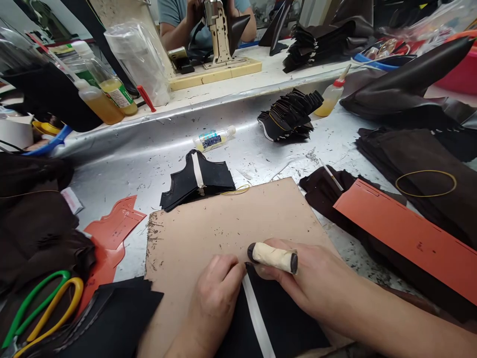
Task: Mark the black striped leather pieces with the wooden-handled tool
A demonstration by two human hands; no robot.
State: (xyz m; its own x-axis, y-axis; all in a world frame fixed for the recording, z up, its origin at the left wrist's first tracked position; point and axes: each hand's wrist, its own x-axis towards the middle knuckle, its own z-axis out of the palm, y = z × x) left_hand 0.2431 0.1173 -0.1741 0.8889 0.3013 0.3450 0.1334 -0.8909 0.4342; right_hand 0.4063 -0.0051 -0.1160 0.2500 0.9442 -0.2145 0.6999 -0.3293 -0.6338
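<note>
A black material piece (286,313) with a white tape strip (257,318) down its middle lies on the tan board (227,228). At the strip's upper end, my left hand (218,296) is closed, thumb and fingers pinching the piece's edge. My right hand (309,278), just right of it, grips a short tool wrapped in cream tape with dark ends (274,257). Whatever part of the tool sits under the fingers is hidden. Beyond the board's far edge lies a stack of black cut pieces (208,176) with a pale strip across it.
Orange templates (115,223) and scissors (48,308) lie left, beside black pieces (115,318). A long orange template (413,238) rests on dark leather at right. A small bottle (214,138) lies behind. Across the bench a person (179,20) sits at a machine (219,40).
</note>
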